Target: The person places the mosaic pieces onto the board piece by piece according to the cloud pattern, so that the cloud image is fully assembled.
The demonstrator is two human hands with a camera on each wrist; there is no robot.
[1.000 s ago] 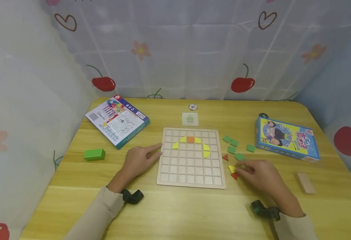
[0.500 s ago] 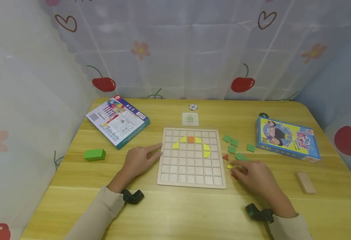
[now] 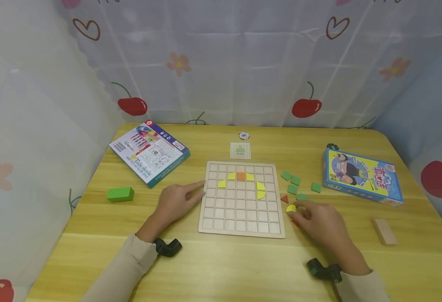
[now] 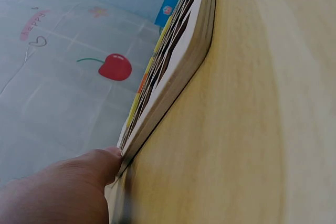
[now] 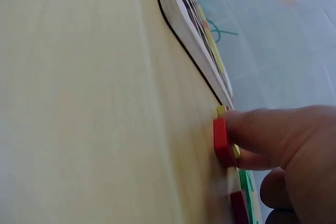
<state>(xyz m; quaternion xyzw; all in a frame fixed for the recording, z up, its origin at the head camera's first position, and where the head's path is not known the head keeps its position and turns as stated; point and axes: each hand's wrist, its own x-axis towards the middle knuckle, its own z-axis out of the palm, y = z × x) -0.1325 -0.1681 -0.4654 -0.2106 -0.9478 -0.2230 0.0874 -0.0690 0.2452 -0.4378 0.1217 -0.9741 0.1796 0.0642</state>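
Note:
In the head view, my right hand point(image 3: 321, 220) pinches a yellow quarter-circle tile point(image 3: 290, 208) between thumb and index finger, just right of the wooden grid board point(image 3: 241, 233). A red triangle tile point(image 3: 295, 223) lies partly hidden under that hand; the right wrist view shows its red side point(image 5: 223, 142) in front of the thumb. My left hand point(image 3: 176, 203) touches the board's left edge with extended index finger and thumb, the thumb point(image 4: 100, 163) at the edge in the left wrist view. On the board, an orange square tile point(image 3: 240, 176) sits among several yellow quarter-circles point(image 3: 260, 195).
Several green square tiles point(image 3: 292, 189) and another red triangle point(image 3: 284, 199) lie right of the board. Behind it are a pattern card point(image 3: 240, 151) and a chip point(image 3: 244, 135). Boxes stand left point(image 3: 151, 153) and right point(image 3: 362, 176), with a green block point(image 3: 120, 194) and wooden block point(image 3: 385, 231).
My right thumb and index finger have closed on the yellow quarter-circle and turned it, the hand shifting slightly left. My left hand keeps its place at the board's edge.

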